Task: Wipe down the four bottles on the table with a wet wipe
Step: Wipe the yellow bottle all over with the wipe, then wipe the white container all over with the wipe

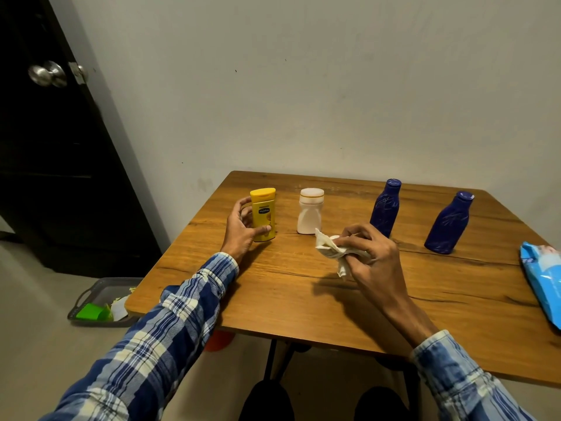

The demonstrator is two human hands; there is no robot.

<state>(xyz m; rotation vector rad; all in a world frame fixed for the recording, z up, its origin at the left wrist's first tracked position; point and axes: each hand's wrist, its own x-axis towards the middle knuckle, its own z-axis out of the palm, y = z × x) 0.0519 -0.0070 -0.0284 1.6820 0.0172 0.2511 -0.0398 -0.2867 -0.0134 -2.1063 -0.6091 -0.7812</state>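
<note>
1. Both hands are out over the wooden counter (303,299), each coming from a blue and white plaid sleeve (170,323).
2. Left hand (243,227) is curled around the yellow bottle (263,214), thumb across its front near the base and fingers wrapped behind it; the bottle stands upright near the counter's left edge.
3. Right hand (368,253) is closed on a crumpled white wipe (332,249), pinching it between thumb and fingers, so that one corner sticks up to the left and another hangs down just above the counter.
4. Next to the yellow bottle, to its right, stands a white bottle (309,215) with a wide cap, upright and untouched; the wipe's raised corner sits just in front of its base.
5. Further right stand two dark blue bottles, both upright: the first blue bottle (386,205) is partly behind the right hand's knuckles, and the second blue bottle (448,223) stands apart from it, nearer the right side.
6. At the counter's right edge lies a light blue pack of wipes (543,278), partly cut off from view.
7. On the floor by the counter's left corner sits a grey tray (91,296) with something green and some scraps in it.
8. Behind it a dark door (54,153) with a round metal knob (47,73) stands against the pale wall.
</note>
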